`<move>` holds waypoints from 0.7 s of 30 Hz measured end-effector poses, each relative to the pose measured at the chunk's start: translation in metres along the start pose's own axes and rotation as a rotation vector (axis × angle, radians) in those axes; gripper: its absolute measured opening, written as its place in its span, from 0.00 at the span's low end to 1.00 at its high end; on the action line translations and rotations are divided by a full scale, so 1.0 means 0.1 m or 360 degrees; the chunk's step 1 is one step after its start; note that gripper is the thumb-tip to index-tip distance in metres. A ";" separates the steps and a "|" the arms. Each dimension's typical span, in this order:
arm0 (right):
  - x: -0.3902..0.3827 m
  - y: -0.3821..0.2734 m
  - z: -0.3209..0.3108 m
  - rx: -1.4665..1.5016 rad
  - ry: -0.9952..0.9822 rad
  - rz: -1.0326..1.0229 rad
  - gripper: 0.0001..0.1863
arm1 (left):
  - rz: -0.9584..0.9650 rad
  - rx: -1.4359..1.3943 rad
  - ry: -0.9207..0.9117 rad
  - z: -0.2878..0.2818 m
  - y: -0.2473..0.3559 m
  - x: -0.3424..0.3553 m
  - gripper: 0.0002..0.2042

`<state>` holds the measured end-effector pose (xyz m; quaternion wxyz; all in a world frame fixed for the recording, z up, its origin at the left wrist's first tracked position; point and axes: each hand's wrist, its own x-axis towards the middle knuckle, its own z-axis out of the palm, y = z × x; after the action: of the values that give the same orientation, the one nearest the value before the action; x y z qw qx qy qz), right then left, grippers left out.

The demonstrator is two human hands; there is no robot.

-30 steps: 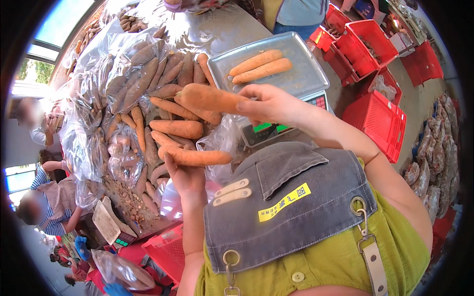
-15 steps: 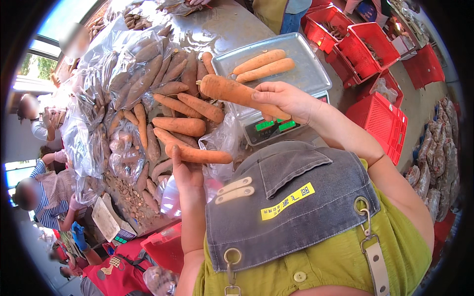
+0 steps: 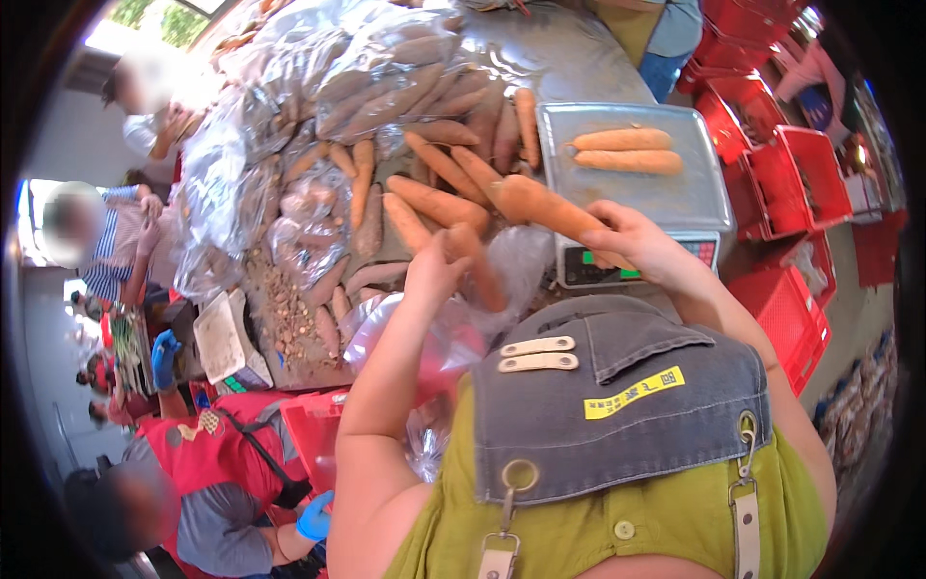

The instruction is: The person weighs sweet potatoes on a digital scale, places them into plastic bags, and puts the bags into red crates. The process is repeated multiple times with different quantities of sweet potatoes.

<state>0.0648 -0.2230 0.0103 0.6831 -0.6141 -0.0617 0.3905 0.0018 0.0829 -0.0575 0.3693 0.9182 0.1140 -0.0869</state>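
Gripping a thick carrot (image 3: 542, 205) by the near left corner of the scale (image 3: 641, 203), the person's right hand (image 3: 629, 238) is right of the left hand (image 3: 436, 271), which grasps a blurred carrot (image 3: 479, 270), while two carrots (image 3: 627, 162) lie on the scale.

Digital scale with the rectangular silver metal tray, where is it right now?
In the head view, the scale is right of centre, just beyond the right hand, with two slender orange carrots on it and red plastic crates to its right.
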 end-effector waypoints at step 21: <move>1.30 0.44 0.51 -0.1913 -0.0433 -0.1074 0.20 | -0.0410 -0.1418 0.0294 -0.69 -0.70 0.56 0.15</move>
<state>0.1054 -0.1066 -0.0678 0.2954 -0.7782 -0.5390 0.1288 0.0413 0.1876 -0.0680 0.7019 0.6525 0.2856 0.0074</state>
